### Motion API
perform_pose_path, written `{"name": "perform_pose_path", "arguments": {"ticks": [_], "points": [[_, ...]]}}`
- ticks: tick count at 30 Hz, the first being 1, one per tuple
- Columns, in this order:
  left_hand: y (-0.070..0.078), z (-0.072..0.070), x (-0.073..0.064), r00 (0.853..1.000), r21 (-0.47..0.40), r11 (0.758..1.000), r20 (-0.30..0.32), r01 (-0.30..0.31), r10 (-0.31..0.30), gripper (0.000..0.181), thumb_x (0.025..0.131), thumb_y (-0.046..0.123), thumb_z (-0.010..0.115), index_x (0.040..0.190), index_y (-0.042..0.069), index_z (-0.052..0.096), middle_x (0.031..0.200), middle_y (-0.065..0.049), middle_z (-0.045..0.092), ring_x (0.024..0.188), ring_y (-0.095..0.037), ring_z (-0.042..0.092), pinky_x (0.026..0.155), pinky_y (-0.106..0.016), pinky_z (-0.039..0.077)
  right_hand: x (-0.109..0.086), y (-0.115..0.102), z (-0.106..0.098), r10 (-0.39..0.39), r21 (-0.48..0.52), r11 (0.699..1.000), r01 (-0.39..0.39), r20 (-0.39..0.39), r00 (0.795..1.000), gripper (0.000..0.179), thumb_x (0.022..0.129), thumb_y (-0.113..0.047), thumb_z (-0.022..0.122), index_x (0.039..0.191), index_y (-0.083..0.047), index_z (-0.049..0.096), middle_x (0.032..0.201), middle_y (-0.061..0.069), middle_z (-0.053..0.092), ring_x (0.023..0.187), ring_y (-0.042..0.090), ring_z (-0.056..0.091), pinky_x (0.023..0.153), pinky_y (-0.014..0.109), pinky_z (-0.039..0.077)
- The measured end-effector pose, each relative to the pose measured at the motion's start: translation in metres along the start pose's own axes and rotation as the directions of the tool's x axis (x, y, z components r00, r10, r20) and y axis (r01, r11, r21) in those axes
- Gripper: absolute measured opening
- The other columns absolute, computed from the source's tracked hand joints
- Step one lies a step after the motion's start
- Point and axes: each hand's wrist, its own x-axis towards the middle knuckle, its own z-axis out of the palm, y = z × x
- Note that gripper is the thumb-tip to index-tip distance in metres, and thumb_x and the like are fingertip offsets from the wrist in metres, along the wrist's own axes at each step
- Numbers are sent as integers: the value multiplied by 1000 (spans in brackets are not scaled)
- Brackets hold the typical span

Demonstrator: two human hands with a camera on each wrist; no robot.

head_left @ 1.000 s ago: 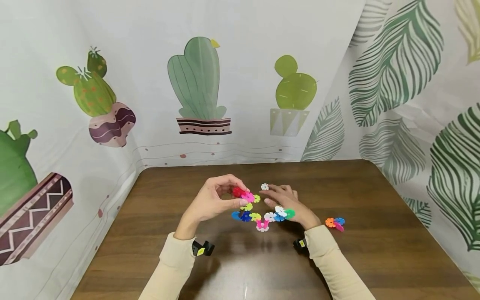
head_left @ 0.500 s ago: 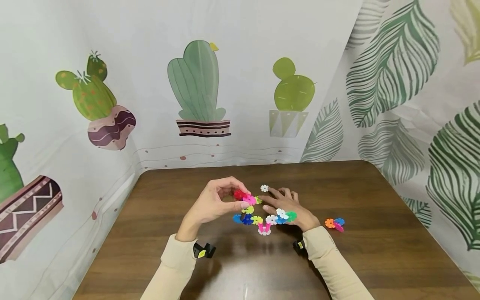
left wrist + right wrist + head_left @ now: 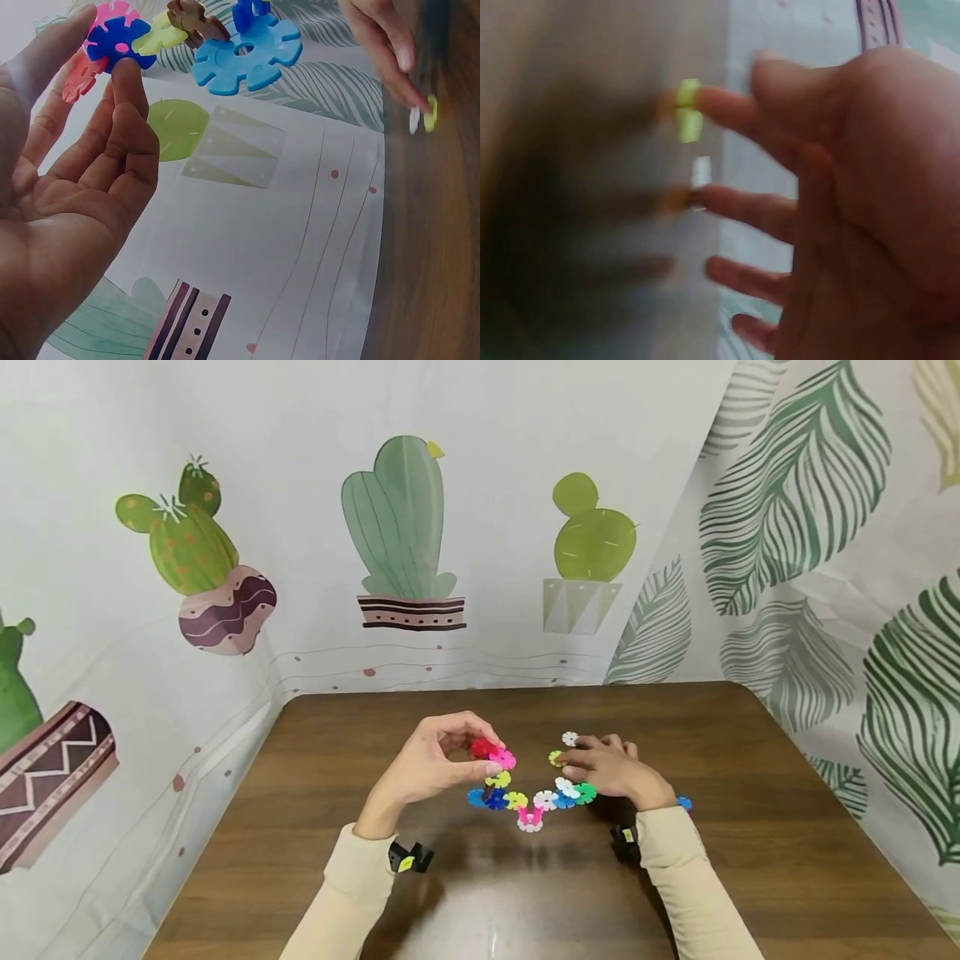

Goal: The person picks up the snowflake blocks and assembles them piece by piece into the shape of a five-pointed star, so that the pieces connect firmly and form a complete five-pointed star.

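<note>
My left hand (image 3: pixel 427 764) pinches the pink end disc (image 3: pixel 502 759) of a curved chain of notched plastic flower discs, held up off the table. Yellow, dark blue, white and pink discs (image 3: pixel 530 821) follow along its curve to a green disc (image 3: pixel 585 793) at the right end. In the left wrist view a large light-blue disc (image 3: pixel 262 71) hangs off the chain. My right hand (image 3: pixel 615 768) lies low over the table with its fingers spread. Its fingertips touch a loose yellow-green disc (image 3: pixel 688 112) and a loose white disc (image 3: pixel 700 172), both blurred in the right wrist view.
The brown wooden table (image 3: pixel 337 893) reaches back to a white cloth (image 3: pixel 495 527) printed with cacti and leaves. A blue disc (image 3: pixel 684 803) peeks out beside the right sleeve, which hides its neighbours. Each wrist wears a black camera mount (image 3: pixel 410 857).
My right hand has slid right across the table, and the loose yellow-green and white discs have moved with it. My left hand stays nearly in place with the chain.
</note>
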Motion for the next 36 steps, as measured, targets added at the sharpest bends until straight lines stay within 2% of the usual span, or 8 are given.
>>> {"name": "perform_pose_path", "arguments": {"ticks": [3,7,11,18,26,28,31,36], "points": [[0,0,0,1000,6,1000,0,10,-10,25,89,12,89,110,17,77,104,-4,77,86,-18,69,79,-34,60,-6,3,-10,46,-19,999,-46,-18,999,34,105,-32,68,137,-22,74,154,21,58,131,48,46,101,66,33],[0,1,-2,1000,4,1000,0,22,-22,25,89,12,89,110,17,77,105,-5,77,87,-18,70,80,-31,60,-6,7,-10,15,-24,1000,-17,-84,996,34,98,-19,79,132,-20,76,141,19,65,126,45,51,95,58,38],[-1,2,-2,1000,-4,1000,6,17,-17,25,89,12,88,111,15,77,104,-7,77,85,-18,70,80,-31,60,0,10,-1,-17,-18,1000,14,-125,992,37,95,-12,81,131,-16,75,131,19,64,117,41,51,87,48,37],[1,2,1,1000,12,1000,10,17,-17,25,89,13,89,110,18,77,104,-4,78,87,-18,70,79,-29,60,7,20,8,10,-39,999,-20,-243,970,23,93,-10,84,113,-14,74,123,21,61,113,43,49,87,52,38],[1,3,1,999,8,1000,18,26,-27,26,89,12,89,111,17,77,104,-5,77,87,-19,69,80,-28,60,9,27,14,15,-25,999,-23,-278,960,19,90,-12,86,88,-15,67,114,15,64,107,38,50,82,46,35],[1,3,0,1000,8,1000,19,25,-25,25,89,12,89,111,17,77,104,-5,77,87,-18,69,80,-28,60,10,27,15,7,-23,1000,-14,-276,961,20,90,-11,86,88,-14,67,107,11,65,103,35,50,81,43,33],[1,3,0,1000,13,1000,17,25,-26,26,89,12,89,111,18,77,104,-4,77,87,-18,70,80,-29,60,11,28,16,-2,-28,1000,-6,-270,963,18,90,-10,86,99,-10,70,100,6,65,100,32,51,80,41,34],[1,4,0,1000,20,1000,16,24,-24,27,88,11,89,111,18,77,104,-4,77,88,-19,70,82,-33,62,11,27,15,1,-45,999,-14,-263,965,21,91,-10,85,108,-9,73,99,8,67,102,34,54,80,42,37]]}}
